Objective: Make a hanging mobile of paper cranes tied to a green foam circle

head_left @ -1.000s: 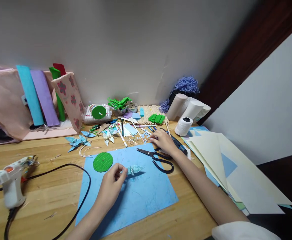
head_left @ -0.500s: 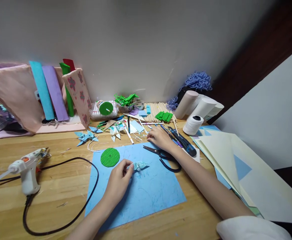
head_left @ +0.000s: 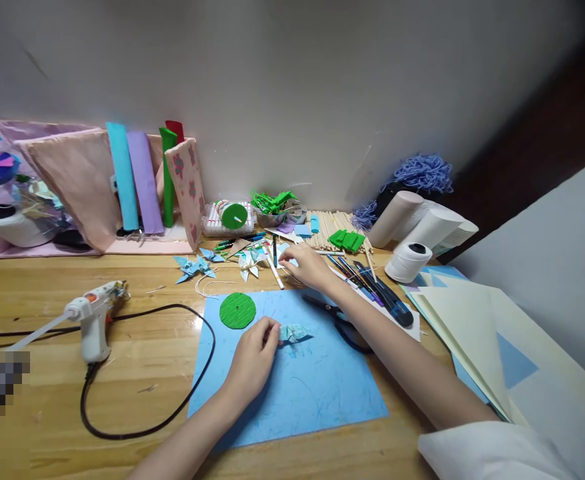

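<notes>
Left hand (head_left: 253,357) grip pinching folded paper piece (head_left: 295,332) at fingertips, right hand (head_left: 308,265) released over pens (head_left: 272,257)

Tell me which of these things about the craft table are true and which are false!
1. The left hand pinches a small folded paper flower. True.
2. The green paper circle lies on the bare wood. False: it lies on the blue sheet.
3. The right hand holds the scissors. False: they lie under the forearm; the hand reaches among the pens.
4. The glue gun stands on the table, left of the blue sheet. True.
</notes>
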Demonstrator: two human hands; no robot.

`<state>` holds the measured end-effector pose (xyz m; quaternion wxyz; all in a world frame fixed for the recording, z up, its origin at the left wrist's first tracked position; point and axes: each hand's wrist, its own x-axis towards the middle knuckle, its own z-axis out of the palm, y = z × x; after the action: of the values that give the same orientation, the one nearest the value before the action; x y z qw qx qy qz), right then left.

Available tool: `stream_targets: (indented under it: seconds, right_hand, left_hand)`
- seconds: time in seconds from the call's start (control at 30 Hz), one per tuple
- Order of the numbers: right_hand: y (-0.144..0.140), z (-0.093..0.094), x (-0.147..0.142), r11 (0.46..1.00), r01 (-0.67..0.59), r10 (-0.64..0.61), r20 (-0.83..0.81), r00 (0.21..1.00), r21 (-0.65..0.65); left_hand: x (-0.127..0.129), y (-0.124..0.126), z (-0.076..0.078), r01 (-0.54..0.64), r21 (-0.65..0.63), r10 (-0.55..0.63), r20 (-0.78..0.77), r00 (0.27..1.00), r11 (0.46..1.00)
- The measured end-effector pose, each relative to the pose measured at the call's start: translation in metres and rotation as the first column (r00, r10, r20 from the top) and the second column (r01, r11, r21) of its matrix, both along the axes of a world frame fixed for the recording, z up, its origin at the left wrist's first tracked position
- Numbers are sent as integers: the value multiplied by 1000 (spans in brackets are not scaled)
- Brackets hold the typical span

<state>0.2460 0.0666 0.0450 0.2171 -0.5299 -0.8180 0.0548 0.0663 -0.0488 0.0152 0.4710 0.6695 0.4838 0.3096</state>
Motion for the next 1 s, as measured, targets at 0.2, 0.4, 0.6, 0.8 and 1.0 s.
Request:
stream_targets:
  seconds: [0.2,0.4,0.6,0.8,1.0]
  right_hand:
    - [16,2,-84,953,-296,302,141,943,-62]
    - [31,-18,-127,958,-269,284,253,925,-95]
    - [29,-15,-131,965,-252,263,231,937,-75]
    - [28,32,-121,971,-228,233,66,970,-79]
    - [28,60,-100,870,-394,96,-682,725,-296]
  left_hand:
    - [-1,1,-3,-16,19,17,-10,1000,1000]
    - [-3,2,-7,-27,26,28,-29,999,999]
    - [-4,1,-8,-30,57,34,-57,998,998]
    - [-4,0,-7,-27,58,29,-42,999,998]
    - [-3,0,-10,-28,59,29,-21,999,998]
